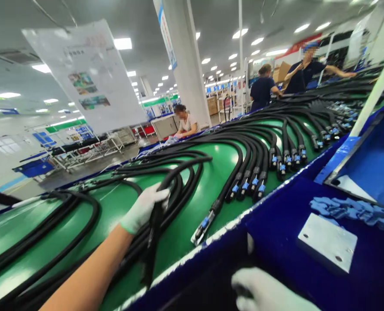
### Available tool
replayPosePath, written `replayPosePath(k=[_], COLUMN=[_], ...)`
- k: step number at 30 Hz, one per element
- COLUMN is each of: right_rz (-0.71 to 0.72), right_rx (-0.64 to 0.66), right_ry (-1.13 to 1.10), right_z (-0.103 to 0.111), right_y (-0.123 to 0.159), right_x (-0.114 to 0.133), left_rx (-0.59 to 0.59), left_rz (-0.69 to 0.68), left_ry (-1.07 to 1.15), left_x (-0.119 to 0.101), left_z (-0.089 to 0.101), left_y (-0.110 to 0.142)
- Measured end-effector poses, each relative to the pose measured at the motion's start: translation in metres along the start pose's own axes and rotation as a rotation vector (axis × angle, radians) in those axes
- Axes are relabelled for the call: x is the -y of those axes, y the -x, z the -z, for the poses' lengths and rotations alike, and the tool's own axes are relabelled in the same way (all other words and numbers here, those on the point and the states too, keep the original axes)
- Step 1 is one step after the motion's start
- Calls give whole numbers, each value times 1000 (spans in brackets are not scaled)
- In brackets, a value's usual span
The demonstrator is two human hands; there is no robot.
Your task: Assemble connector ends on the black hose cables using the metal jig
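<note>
My left hand (pixel 148 206), in a white glove, is closed around a black hose (pixel 156 220) above the green table surface (pixel 218 157). One part of this hose hangs down below the hand, and its lower end is blurred. More black hoses (pixel 187 194) lie in curves just behind and under that hand. At the bottom edge, my right hand (pixel 260 289), also gloved, is curled beside the dark blue ledge (pixel 276 233). Something dark shows between its fingers, but I cannot make out what. A hose end with a blue clip (pixel 205 222) rests at the table's near edge.
Rows of hoses with blue clips (pixel 245 185) stretch along the table. On the ledge sit a metal block (pixel 328 242), a pile of blue clips (pixel 354 209) and a blue bin (pixel 373 160). Several people work farther off. A printed sheet (pixel 88 77) hangs at left.
</note>
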State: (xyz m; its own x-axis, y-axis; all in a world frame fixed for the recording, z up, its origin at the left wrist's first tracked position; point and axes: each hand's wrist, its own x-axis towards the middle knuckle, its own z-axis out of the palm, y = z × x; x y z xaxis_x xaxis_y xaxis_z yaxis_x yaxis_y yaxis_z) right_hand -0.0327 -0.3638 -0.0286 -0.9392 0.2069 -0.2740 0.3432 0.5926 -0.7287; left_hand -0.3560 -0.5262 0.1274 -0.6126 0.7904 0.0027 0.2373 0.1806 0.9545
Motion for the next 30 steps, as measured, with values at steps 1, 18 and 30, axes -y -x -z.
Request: replayPosePath(k=[1,18,30], right_rz=[12,-110,-940], right_rx=[19,-174,-742], right_ry=[-104,-529,399], right_z=[3,43,58], right_y=[-2,79,188], right_x=[6,11,-90], left_rx=[9,501,456], left_rz=[-70,-1109,-209], left_ry=[108,-851,-443], left_x=[-10,27,16], left_z=[-14,-188,-272], left_y=[-3,15,32])
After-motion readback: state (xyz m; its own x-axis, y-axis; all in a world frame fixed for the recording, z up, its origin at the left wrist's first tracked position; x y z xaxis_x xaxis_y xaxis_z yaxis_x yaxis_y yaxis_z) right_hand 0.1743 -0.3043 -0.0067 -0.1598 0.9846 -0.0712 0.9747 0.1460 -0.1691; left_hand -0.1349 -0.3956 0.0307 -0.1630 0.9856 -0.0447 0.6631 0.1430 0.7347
